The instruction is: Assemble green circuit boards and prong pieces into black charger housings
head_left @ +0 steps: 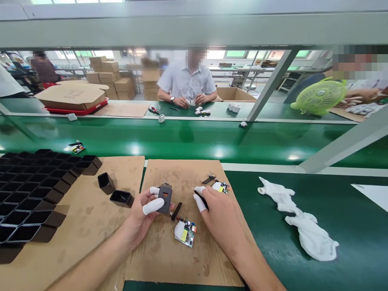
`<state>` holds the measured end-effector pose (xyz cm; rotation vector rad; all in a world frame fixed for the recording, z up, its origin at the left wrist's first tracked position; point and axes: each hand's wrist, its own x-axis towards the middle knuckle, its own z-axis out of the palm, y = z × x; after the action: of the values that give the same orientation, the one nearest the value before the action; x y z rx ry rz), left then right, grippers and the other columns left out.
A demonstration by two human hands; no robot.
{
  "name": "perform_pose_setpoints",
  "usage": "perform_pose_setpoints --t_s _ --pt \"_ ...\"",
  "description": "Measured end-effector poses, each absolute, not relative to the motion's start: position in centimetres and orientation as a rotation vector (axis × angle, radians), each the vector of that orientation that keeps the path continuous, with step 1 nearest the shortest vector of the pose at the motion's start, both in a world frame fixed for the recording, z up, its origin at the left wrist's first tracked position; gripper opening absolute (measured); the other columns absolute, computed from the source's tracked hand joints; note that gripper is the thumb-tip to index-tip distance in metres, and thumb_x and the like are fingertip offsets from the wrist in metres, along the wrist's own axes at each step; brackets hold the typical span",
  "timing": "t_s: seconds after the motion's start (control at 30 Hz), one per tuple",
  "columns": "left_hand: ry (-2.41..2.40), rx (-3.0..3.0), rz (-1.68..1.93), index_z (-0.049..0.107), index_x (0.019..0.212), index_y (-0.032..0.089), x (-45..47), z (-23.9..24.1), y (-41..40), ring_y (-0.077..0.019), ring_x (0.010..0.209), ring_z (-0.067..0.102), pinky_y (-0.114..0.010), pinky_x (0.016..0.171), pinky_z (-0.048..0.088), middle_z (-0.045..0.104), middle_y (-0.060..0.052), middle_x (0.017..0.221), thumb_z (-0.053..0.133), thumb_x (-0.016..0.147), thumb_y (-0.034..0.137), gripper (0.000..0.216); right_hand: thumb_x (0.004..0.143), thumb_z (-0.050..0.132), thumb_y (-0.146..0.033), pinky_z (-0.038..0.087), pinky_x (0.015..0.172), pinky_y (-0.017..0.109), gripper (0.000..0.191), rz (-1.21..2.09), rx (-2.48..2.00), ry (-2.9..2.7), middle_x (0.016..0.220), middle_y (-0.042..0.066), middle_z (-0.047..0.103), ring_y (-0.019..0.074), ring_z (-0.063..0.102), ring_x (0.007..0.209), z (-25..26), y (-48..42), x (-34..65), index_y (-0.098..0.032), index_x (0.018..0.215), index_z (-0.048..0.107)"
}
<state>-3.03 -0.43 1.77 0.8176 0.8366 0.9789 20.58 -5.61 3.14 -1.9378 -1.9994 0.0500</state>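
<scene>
My left hand (148, 208), white covers on its thumb and finger, grips a small dark grey plastic housing (165, 198). A slot with orange inside faces up on the housing. My right hand (216, 206), also with covered fingertips, is closed around a slim black tool with a pointed tip (199, 194), perhaps tweezers; most of it is hidden. Between the hands, a circuit board (186, 233) with a white pad, yellow part and black strip lies on the cardboard sheet (169, 262). A second circuit board (221, 186) rests just beyond my right hand.
Rows of black open casings (33, 194) fill the left side, with two loose casings (121, 198) nearby. White gloves (306, 230) lie on the right. Across the green conveyor belt (194, 137) sits a co-worker (188, 81). A slanted metal post (345, 139) and a green fan (321, 97) are at right.
</scene>
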Motion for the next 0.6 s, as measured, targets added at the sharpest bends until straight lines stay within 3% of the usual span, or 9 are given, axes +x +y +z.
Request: perform_pose_setpoints --t_s 0.17,0.27,0.37,0.43,0.6 --pt "0.868 0.885 0.974 0.083 0.099 0.018 -3.0 1.5 -0.3 -0.03 0.089 0.087 -0.044 0.093 0.073 0.086 -0.009 0.095 0.102 0.065 0.063 0.06 0.115 0.057 -0.021 0.05 0.08 0.042 0.019 0.05 -1.911 -1.977 0.103 0.01 0.079 0.0332 0.078 0.096 3.3 -5.7 20.5 -0.019 0.115 0.077" --pt "0.925 0.994 1.024 0.079 0.1 0.018 -2.8 0.9 -0.4 -0.0295 0.093 0.086 -0.043 0.093 0.073 0.087 -0.01 0.102 0.106 0.063 0.048 0.055 0.114 0.062 -0.029 0.056 0.083 0.042 0.02 0.101 -1.803 -1.955 0.105 0.009 0.074 0.0297 0.075 0.096 3.7 -6.2 19.9 -0.019 0.125 0.075" --pt "0.992 1.135 1.111 0.077 0.105 0.018 -2.5 0.1 -0.8 -0.0283 0.102 0.083 -0.04 0.098 0.07 0.086 -0.009 0.11 0.108 0.059 0.03 0.056 0.107 0.07 -0.028 0.062 0.09 0.038 0.04 0.371 -1.464 -1.94 0.116 0.007 0.07 0.0247 0.075 0.103 4.0 -6.7 18.9 -0.023 0.147 0.066" --pt "1.021 1.222 1.168 0.077 0.109 0.019 -2.3 -0.1 -1.1 -0.0282 0.107 0.08 -0.04 0.101 0.068 0.085 -0.009 0.114 0.105 0.062 0.026 0.055 0.103 0.07 -0.02 0.064 0.094 0.037 0.054 0.543 -1.266 -1.921 0.128 0.009 0.068 0.024 0.075 0.111 4.1 -7.0 18.3 -0.028 0.155 0.06" --pt "1.014 1.441 1.3 0.076 0.113 0.024 -2.7 0.2 -1.6 -0.0272 0.115 0.076 -0.039 0.106 0.063 0.079 -0.005 0.12 0.098 0.068 0.018 0.05 0.102 0.064 -0.014 0.066 0.101 0.04 0.054 0.614 -1.189 -1.871 0.123 0.006 0.072 0.0247 0.074 0.117 4.1 -7.2 17.8 -0.033 0.153 0.062"
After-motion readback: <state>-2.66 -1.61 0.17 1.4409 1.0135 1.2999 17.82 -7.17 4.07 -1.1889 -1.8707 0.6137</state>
